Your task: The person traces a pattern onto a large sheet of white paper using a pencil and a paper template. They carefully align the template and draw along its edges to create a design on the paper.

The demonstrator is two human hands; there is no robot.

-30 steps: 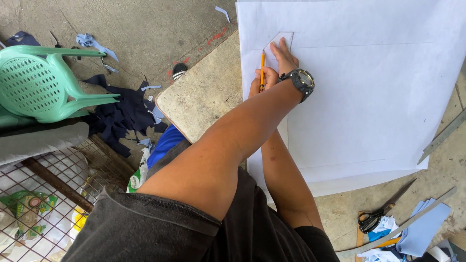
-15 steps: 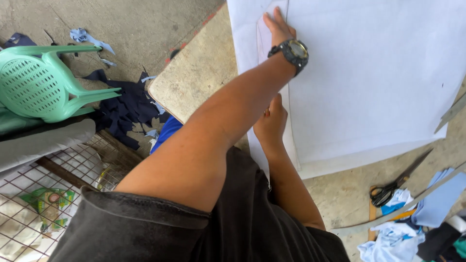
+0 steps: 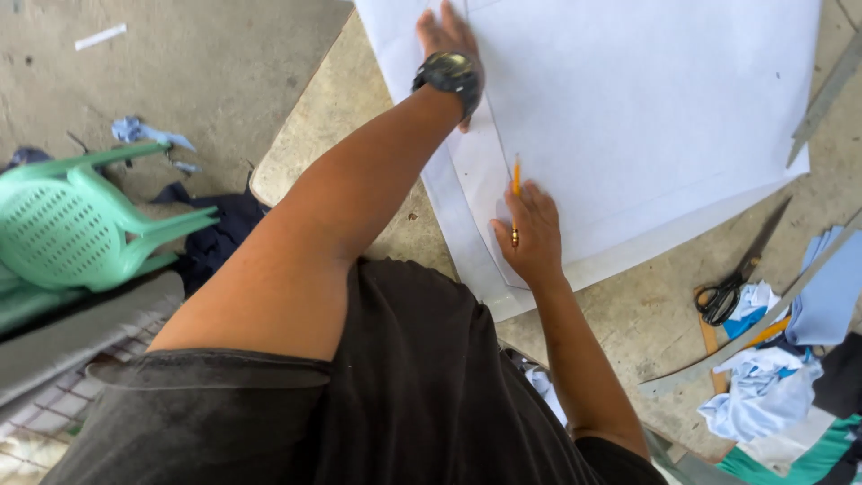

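A large white paper sheet (image 3: 646,108) lies on a concrete table (image 3: 341,117). My left hand (image 3: 444,31), with a black wristwatch (image 3: 449,72) on its wrist, presses flat on the sheet near its far left edge. My right hand (image 3: 532,238) rests on the near left part of the sheet and grips an orange pencil (image 3: 515,184). The pencil's tip points away from me, along a faint line that runs parallel to the paper's edge.
Black-handled scissors (image 3: 741,269) and a long curved ruler (image 3: 754,332) lie on the table at the right, beside blue and white cloth scraps (image 3: 763,395). A straight metal ruler (image 3: 826,99) lies at the far right. A green plastic chair (image 3: 81,224) lies tipped on the floor at the left.
My right hand with the pencil has come down from beside my left hand toward my body, along the paper's left edge. My left hand stays pressed on the sheet.
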